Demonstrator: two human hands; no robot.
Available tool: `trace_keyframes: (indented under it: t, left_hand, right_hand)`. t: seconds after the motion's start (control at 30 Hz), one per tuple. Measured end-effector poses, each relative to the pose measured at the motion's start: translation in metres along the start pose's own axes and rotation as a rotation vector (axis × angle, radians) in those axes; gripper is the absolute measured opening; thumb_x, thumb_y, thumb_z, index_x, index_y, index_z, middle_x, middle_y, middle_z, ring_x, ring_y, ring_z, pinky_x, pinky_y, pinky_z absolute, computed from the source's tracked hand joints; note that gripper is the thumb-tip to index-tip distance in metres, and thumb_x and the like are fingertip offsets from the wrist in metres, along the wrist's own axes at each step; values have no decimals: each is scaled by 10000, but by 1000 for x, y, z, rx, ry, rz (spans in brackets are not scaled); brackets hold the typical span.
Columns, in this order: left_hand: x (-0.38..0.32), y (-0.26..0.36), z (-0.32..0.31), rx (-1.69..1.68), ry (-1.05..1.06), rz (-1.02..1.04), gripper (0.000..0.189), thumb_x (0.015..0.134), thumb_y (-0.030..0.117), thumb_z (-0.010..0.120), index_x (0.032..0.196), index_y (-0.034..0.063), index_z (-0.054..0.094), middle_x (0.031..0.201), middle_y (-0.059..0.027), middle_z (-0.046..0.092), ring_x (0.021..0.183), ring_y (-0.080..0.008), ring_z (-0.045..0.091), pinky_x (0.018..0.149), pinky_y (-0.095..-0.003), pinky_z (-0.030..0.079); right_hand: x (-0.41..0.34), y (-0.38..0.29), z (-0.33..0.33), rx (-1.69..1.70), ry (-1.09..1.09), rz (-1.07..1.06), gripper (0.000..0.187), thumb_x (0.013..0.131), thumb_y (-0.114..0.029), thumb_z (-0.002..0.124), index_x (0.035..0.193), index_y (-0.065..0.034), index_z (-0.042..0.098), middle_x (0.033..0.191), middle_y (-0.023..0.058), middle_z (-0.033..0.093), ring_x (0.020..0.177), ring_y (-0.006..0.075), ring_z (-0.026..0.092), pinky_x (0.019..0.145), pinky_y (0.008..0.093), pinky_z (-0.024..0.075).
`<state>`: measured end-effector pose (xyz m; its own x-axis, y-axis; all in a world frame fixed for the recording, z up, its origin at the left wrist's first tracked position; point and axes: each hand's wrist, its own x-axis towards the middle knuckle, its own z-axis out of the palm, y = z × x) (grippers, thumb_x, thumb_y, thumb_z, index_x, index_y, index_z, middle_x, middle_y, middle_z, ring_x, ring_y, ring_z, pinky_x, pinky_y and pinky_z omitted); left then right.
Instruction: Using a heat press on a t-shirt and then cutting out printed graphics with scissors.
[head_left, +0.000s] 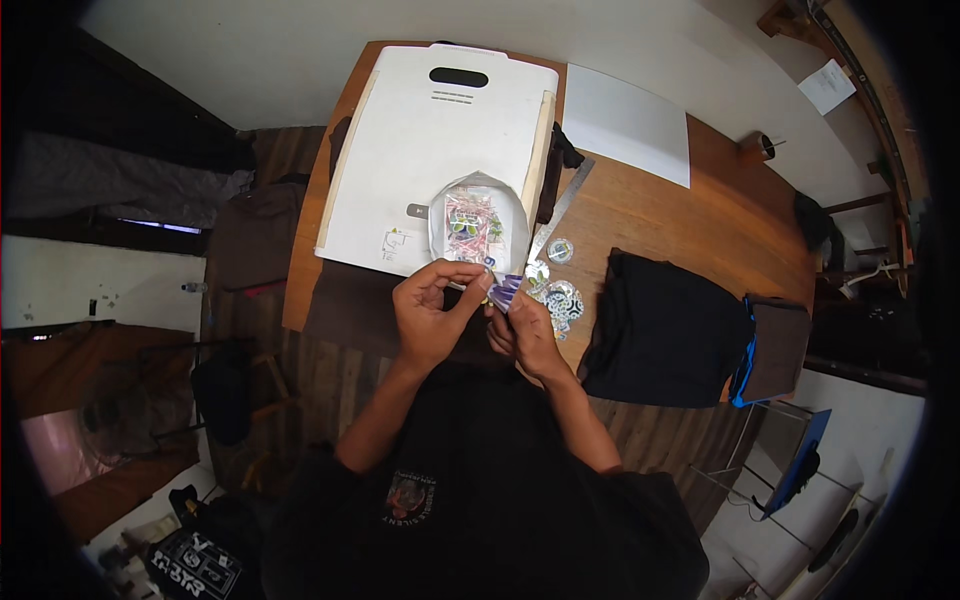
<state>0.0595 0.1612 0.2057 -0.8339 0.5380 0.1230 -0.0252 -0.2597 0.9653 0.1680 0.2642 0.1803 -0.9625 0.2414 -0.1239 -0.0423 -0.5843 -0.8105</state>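
Note:
My left hand (433, 307) pinches a small purple-and-white printed piece (508, 289) between thumb and forefinger. My right hand (531, 334) grips the same piece from its right side, so the fingers hide part of it. Just beyond both hands is a white, many-sided shallow tray (516, 206). Inside the tray lies a clear printed packet (469, 225) with pink-red contents. Round printed cut-outs (562, 301) overlap on the wooden table (637, 217), close to my right hand. Another round printed piece (559, 250) lies a little farther off.
Under the tray is a large white panel (397, 142) with a handle slot. A steel ruler (562, 206) runs along its right side. Folded black cloth (667, 330) lies to the right. A white sheet (626, 120) and a brown cup-like container (756, 146) are farther back.

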Motion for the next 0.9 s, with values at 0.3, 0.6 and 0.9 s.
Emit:
trace_keyframes:
  t: [0.3,0.6,0.9]
  left_hand:
    - [-2,-7,-1,-64,-9,24,206,801,-84,714,985,-77,624,865,-104,680,803,-104,641,721,-207,508]
    - [0,2,-1,-34,-11,-47,262,806,-81,712,1052,-93,624,850,-111,689,788,-103,652,715,-199,501]
    - [-1,1,-3,26,-10,-55,286,800,-69,723,1078,-85,657,878,-113,696,811,-103,650,737,-196,496]
  right_hand:
    - [-1,2,0,14,-13,-21,410,1044,-360,373,1006,18,527,539,-27,310,416,58,248,410,224,231]
    - [-1,0,-2,-8,-24,-6,438,1037,-397,379,992,15,523,533,-33,300,412,54,250,411,222,233]
    - [-1,-3,-4,-28,-50,-7,440,1038,-402,371,997,11,518,539,-39,305,418,52,255,416,219,235]
